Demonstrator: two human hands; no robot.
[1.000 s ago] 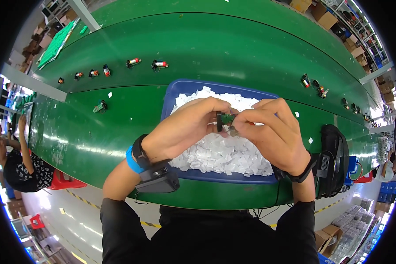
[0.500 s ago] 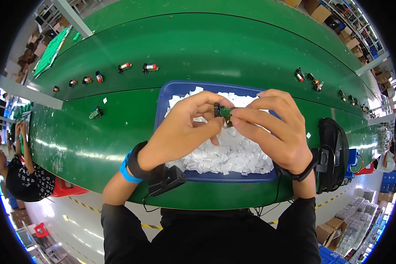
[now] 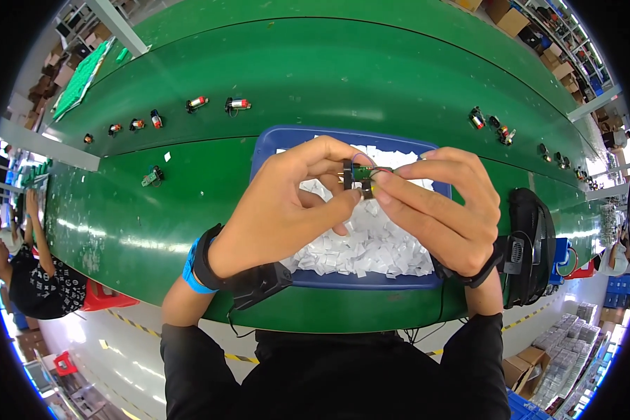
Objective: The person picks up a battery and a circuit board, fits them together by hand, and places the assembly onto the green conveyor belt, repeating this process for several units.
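green circuit board sits between the fingers.

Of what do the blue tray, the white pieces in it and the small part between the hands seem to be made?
Blue tray: probably smooth plastic, by its even colour and rounded corners.
White pieces: likely paper, perhaps film; thin, flat, partly shiny.
Small part: its green board resembles circuit laminate, thin and flat; its black end piece may be dull plastic, hard to tell.

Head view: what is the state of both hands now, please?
Left hand: closed, holding the small circuit-board assembly near its black disc.
Right hand: closed, holding the same assembly's right end.
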